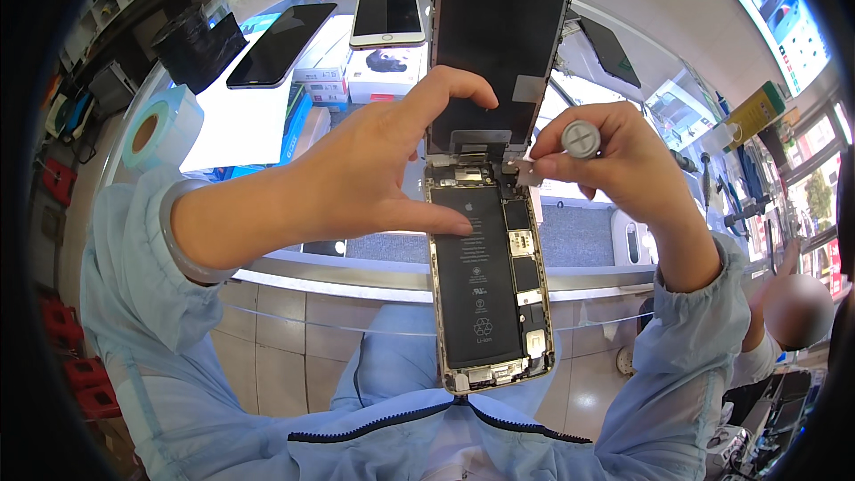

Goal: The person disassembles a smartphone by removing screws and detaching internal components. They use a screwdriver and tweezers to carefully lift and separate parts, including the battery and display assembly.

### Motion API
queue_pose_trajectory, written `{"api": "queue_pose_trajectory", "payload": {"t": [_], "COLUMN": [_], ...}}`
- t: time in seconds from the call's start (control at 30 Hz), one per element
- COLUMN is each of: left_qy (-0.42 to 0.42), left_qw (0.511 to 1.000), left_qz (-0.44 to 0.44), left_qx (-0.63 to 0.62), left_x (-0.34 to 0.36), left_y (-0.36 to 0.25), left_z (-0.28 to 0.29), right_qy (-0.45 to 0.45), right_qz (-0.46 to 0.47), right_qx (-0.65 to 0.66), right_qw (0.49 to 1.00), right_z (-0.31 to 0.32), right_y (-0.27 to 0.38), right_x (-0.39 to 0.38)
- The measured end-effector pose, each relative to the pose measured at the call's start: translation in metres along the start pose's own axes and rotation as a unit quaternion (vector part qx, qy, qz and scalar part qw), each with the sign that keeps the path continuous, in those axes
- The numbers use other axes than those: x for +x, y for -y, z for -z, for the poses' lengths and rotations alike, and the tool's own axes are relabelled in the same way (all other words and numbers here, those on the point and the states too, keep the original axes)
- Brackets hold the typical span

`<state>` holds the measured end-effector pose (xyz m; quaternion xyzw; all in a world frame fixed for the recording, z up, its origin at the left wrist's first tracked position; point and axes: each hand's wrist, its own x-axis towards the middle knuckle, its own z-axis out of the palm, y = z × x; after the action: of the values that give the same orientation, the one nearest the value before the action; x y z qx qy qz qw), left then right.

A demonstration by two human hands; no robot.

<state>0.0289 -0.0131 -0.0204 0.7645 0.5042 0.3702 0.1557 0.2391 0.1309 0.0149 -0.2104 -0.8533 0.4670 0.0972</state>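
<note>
An opened smartphone stretches before me, its dark screen panel folded up and away from the body. A black battery fills the left of the lower half, with circuit parts down its right side. My left hand grips the phone from the left, thumb across the battery and index finger against the panel. Between the fingers of my right hand is a screwdriver, whose round grey cap faces up. Those fingers also pinch a small metal plate beside the upper right of the body.
Behind lie a white phone and a black phone near stacked boxes. A tape roll stands left on the glass counter. At right are tools and another person's arm.
</note>
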Motion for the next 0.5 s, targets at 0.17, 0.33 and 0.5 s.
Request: {"api": "queue_pose_trajectory", "payload": {"t": [0.17,0.33,0.5], "left_qy": [0.008,-0.01,-0.003], "left_qw": [1.0,1.0,1.0], "left_qz": [0.022,0.002,0.009], "left_qx": [0.015,0.009,-0.001], "left_x": [-0.002,-0.001,0.0], "left_y": [-0.002,-0.001,0.0], "left_z": [0.002,0.0,0.0], "right_qy": [-0.01,-0.178,-0.236], "right_qz": [0.054,0.027,-0.018], "right_qx": [0.04,-0.075,-0.135], "right_qw": [0.998,0.981,0.962], "right_z": [0.031,0.067,0.078], "right_y": [-0.005,-0.029,-0.055], "right_x": [0.002,0.012,0.029]}}
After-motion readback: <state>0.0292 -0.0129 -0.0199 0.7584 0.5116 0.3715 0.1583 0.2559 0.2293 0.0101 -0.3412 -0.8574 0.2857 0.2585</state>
